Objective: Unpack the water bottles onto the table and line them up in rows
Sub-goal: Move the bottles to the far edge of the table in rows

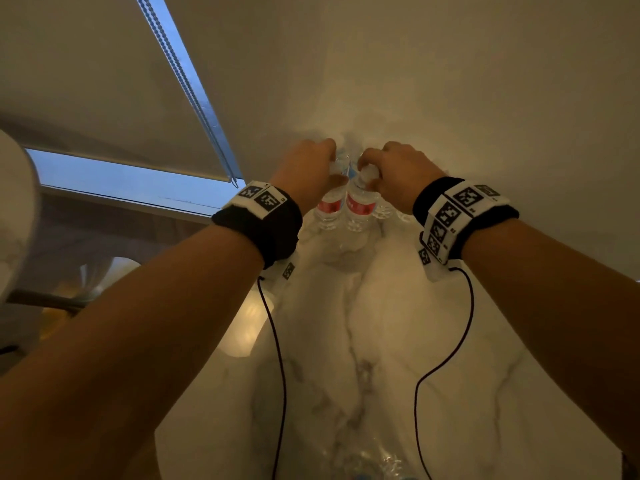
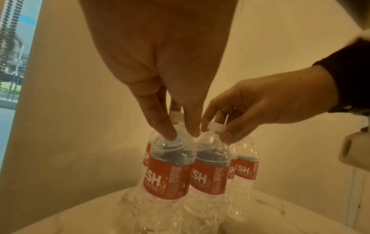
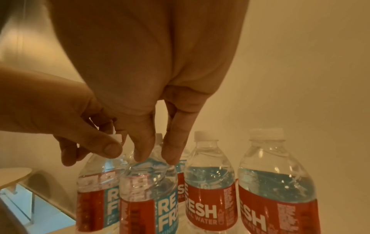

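Two clear water bottles with red labels stand side by side at the far end of the marble table [image 1: 398,341], close to the wall. My left hand [image 1: 325,168] grips the left bottle [image 1: 329,207] by its neck and cap, fingers pointing down. My right hand [image 1: 372,171] pinches the white cap of the right bottle [image 1: 360,209]. In the left wrist view my left hand [image 2: 181,134] sits on its bottle [image 2: 170,174]. In the right wrist view my right hand [image 3: 156,158] holds its bottle [image 3: 148,197]. Two more bottles [image 3: 208,190] stand just right of them.
The pale wall [image 1: 450,81] rises directly behind the bottles. A window with a roller blind [image 1: 104,98] is to the left. Crumpled clear plastic wrap [image 1: 374,459] lies at the table's near edge. Thin cables [image 1: 277,341] hang from both wristbands.
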`<control>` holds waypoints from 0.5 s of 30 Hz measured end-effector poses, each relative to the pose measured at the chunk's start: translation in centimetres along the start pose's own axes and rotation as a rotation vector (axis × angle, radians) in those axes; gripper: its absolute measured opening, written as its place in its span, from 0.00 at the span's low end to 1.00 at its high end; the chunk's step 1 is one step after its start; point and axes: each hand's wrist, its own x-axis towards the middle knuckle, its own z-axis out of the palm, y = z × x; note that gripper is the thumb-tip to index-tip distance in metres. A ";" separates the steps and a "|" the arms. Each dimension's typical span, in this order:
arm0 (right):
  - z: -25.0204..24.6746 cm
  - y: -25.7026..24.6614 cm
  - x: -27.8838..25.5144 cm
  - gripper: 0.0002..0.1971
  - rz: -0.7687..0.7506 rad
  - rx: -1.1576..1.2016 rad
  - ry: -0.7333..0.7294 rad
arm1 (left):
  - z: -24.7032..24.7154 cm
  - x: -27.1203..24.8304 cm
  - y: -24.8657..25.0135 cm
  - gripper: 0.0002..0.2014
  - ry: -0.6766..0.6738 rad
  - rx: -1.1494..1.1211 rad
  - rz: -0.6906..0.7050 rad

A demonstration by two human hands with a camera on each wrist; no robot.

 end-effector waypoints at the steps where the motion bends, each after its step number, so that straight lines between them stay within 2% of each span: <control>1: 0.0 0.0 0.0 0.16 -0.004 -0.002 0.000 | 0.1 0.1 0.1 0.18 0.015 -0.009 -0.011; 6: 0.2 0.0 -0.6 0.18 0.006 0.030 0.010 | 0.6 0.0 0.3 0.19 0.032 -0.026 -0.040; 11: -1.0 -0.1 -3.3 0.28 0.033 0.073 0.002 | -0.2 -2.0 -0.2 0.29 0.010 0.000 -0.024; 15: -2.7 -0.7 -9.5 0.23 -0.065 -0.045 -0.039 | -1.9 -6.8 -0.5 0.26 0.032 0.054 0.030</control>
